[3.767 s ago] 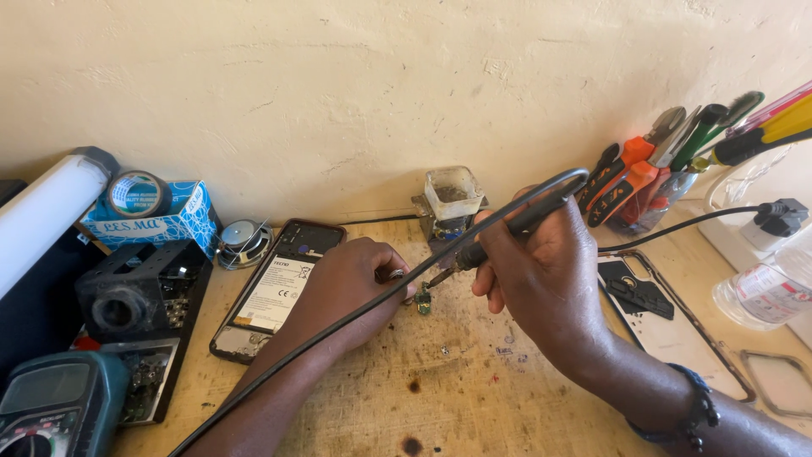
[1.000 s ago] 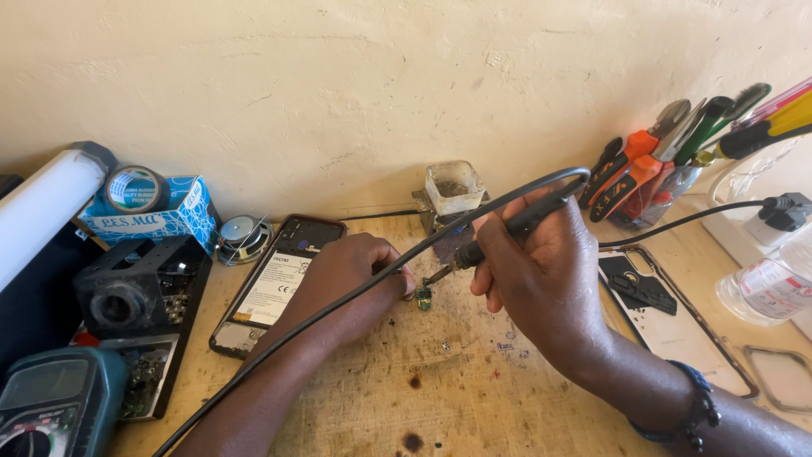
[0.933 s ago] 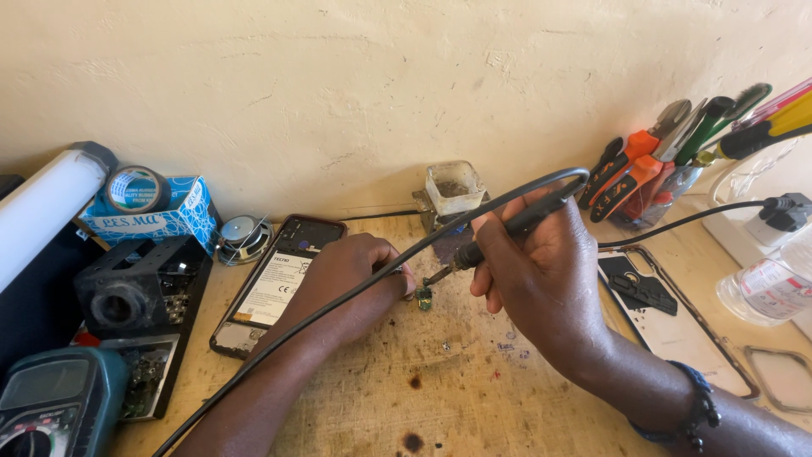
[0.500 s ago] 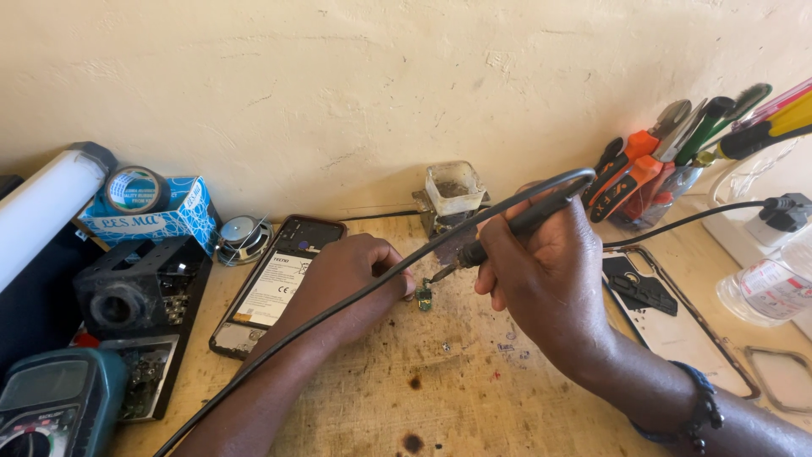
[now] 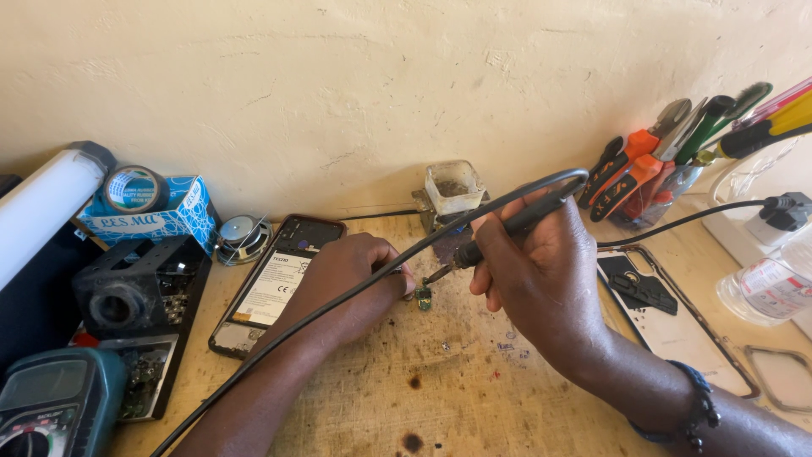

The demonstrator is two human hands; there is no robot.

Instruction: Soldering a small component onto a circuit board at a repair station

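Here, lying flat on the scorched wooden counter (image 5: 474, 398), between the two hands: a tiny green circuit board (image 5: 424, 296). Touching it from the right, the tip of a dark soldering iron (image 5: 507, 230), slanting down and leftward. Gripping the iron like a pen, the right hand (image 5: 541, 271), fingers (image 5: 486, 254) curled closed around the handle. Looping up over that hand and trailing down to the lower left across the left forearm, the iron's black cord (image 5: 338, 309). Resting knuckles-up just left of the board, the left hand (image 5: 342, 283), fingers bent inward and pressing at the board's edge; holding anything else there, cannot tell.

Lying face down just left of that hand, partly under it: an opened phone (image 5: 271, 283) showing its battery label. Standing behind the board against the cream wall (image 5: 338, 85), a small clear plastic cup (image 5: 452, 186) on a metal stand. Sitting further left, a small round speaker (image 5: 239, 234), a blue carton (image 5: 152, 220) carrying a roll of tape (image 5: 134, 188), a white tube (image 5: 42, 211), a black perforated box (image 5: 135, 283) and, at the lower left corner, a teal multimeter (image 5: 51, 406). Lying right of the right hand, a phone back cover (image 5: 668, 322). Leaning in a holder beyond it, orange-handled pliers (image 5: 630, 169) and several screwdrivers (image 5: 744, 127). Standing at the far right, a clear plastic bottle (image 5: 770, 288).
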